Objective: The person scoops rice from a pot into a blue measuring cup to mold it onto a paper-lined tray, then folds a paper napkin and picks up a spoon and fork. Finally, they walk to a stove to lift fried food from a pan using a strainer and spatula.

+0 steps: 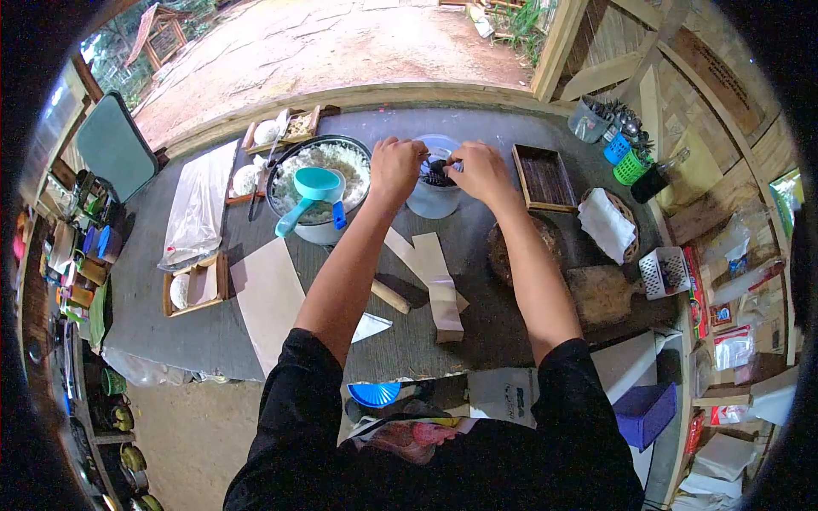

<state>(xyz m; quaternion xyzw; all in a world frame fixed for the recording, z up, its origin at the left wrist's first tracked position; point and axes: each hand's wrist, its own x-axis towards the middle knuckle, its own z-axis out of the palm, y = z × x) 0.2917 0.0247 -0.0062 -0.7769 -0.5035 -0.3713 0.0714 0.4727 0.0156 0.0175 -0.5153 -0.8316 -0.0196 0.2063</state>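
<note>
My left hand (398, 168) is at the left side of a pale translucent tub (432, 204), its fingers pinched together over the rim. My right hand (480, 171) is at the opposite side, fingers also closed and pointing into the tub. What either hand pinches is too small to make out. Between them, dark contents (436, 174) show inside the tub. Left of my left hand stands a pot of white rice (332, 157). A turquoise ladle-like scoop (315, 184) lies across the rice, with a blue-handled utensil (339, 215) beside it.
Brown paper sheets (271, 285) and paper strips (439, 285) lie nearer me. Wooden trays with rice mounds (180, 290) are at left. At right are an empty wooden tray (545, 177), a round board (520, 247), a lined basket (608, 220) and cutlery cups (630, 168).
</note>
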